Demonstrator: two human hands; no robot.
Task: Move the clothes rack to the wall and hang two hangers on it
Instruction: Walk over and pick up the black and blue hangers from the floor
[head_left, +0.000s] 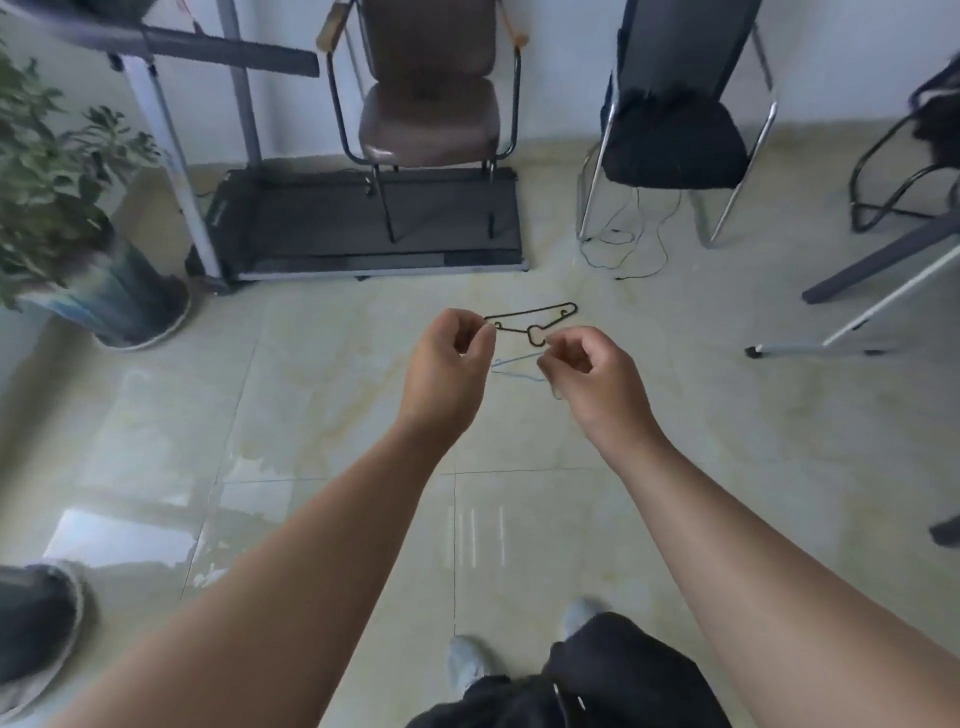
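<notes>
We see a room in soft, even daylight with no hard shadows. The glossy pale tiled floor (322, 395) carries whitish glare patches at lower left, mirroring a bright source out of frame. Wide-angle distortion bends the edges, and the green leafy potted plant (47, 171) at left is smeared. The picture is slightly soft overall.

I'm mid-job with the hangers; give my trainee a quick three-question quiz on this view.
1. True or false: both hands are at the black hanger.
2. Which colour is the second hanger, under the hands: A red, B light blue, C green?
3. What stands on the treadmill?

Key: 1 true, left hand and right hand pinch it with their fingers. 2 B. 3 the brown chair.
</notes>
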